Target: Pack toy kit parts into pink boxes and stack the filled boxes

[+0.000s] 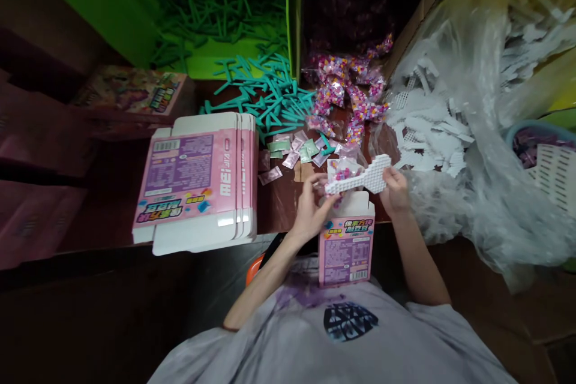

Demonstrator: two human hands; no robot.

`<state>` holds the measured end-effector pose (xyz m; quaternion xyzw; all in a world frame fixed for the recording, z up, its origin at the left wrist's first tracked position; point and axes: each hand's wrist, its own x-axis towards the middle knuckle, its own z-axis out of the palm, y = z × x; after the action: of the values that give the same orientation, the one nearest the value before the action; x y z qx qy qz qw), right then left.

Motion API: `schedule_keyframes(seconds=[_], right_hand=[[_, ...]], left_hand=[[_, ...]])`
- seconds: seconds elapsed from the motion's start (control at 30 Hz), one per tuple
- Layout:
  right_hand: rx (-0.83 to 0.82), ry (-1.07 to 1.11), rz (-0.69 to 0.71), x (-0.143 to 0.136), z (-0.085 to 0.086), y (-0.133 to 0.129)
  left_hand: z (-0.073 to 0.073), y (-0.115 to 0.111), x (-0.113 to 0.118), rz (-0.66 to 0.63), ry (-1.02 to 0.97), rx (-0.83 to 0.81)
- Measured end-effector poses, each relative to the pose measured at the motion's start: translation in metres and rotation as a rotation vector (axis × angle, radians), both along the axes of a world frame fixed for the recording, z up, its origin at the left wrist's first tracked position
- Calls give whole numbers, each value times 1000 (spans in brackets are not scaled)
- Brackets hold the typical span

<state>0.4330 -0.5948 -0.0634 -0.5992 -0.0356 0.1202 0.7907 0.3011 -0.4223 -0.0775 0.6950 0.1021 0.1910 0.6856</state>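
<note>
A white studded plate (375, 177) spans the space between my two hands. My left hand (311, 209) is closed around the plate's narrow end together with a clear bag of pink and purple beads (342, 171). The plate's wide end is pinched between the fingers of my right hand (396, 191). Just below them, a pink and purple box (346, 249) stands upright against my shirt at the table edge, its top flaps raised. The lower part of the bead bag is partly hidden by the plate and my left hand.
Flattened pink boxes (191, 183) lie stacked at left. Teal hammer-shaped pieces (270, 93) spill from a green bin (211, 60). Small sachets (291, 159) lie nearer. Bead bags (333, 90) sit behind, and white plates (427, 132) fill a clear plastic bag (481, 132) at right.
</note>
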Motion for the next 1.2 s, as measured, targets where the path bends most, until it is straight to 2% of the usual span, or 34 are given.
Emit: schedule_keyframes(seconds=[0.07,0.13,0.23,0.3,0.33,0.4,0.5,0.67,0.77,0.83,0.97,1.2], right_hand=[[-64,-111,-98,8,4,-13],[-239,-277,-94,15,10,-27],[-511,-546,131,12,20,-33],[-590,-638,301,2,24,-26],[-605,-646,344,-4,24,-21],[-617,-630,326,-15,21,-12],[-644,-628,234,-26,11,-6],[-730,-684,244,-36,-12,-12],[-775,-694,283,-43,-21,-16],[-764,-718,304,-47,-24,-19],[-745,-757,461,-55,-19,-28],[-788,-707,633,-67,-11,-43]], left_hand=[[-1,11,-1,72,-1,8],[3,24,-3,33,28,96],[15,36,-2,-150,57,338],[23,35,6,-300,56,458],[25,32,11,-359,70,482],[25,27,21,-433,124,486],[16,26,23,-447,184,567],[2,32,-7,-457,200,771],[-3,27,-22,-471,216,747],[-8,21,-27,-417,226,684],[-18,10,-29,-285,264,609],[-26,9,-31,-265,230,574]])
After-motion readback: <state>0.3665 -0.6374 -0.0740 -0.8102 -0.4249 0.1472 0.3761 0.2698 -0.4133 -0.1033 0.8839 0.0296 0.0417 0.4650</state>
